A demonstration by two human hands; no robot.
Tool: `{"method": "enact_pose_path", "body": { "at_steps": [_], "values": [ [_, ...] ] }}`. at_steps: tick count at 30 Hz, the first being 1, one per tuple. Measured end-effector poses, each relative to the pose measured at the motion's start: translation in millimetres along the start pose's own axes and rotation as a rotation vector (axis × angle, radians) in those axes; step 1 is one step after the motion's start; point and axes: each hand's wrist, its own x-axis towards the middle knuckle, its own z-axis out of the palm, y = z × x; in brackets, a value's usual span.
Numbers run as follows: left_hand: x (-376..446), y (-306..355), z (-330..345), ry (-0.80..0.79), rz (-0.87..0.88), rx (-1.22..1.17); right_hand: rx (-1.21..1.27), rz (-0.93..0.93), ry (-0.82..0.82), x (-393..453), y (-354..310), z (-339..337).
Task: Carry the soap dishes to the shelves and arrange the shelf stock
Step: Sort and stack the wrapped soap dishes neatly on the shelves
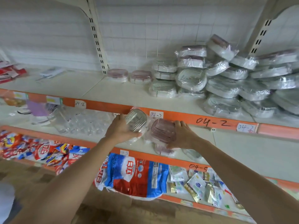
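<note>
Orange shelf edge (178, 116) with white labels; clear ribbed soap dish (135, 121); pink ribbed soap dish (163, 130); blue, red and white bag (134, 175); white-grey wrapped dishes (226, 88).

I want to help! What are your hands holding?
Left hand: holding a clear soap dish.
Right hand: holding a pink soap dish.

"04-2" handwritten on the upper shelf edge (213, 122) — "04-5" on the lower edge (198, 166).
</note>
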Motion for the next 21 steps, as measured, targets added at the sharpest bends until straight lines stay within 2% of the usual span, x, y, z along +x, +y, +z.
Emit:
{"method": "enact_pose_path", "body": {
  "at_steps": [4,14,21],
  "values": [
    [-2.8,-17.7,18.0,-0.059,0.039,0.049,-0.074,0.046,-0.057,3.8,-0.3,25.5],
    [3.6,-52.9,83.0,-0.292,-0.004,0.11,0.04,0.227,-0.136,9.4,23.5,111.1],
    [29.9,-59.7,147.4,-0.329,-0.064,0.121,0.161,0.386,-0.105,32.1,73.1,152.4]
  ]
}}
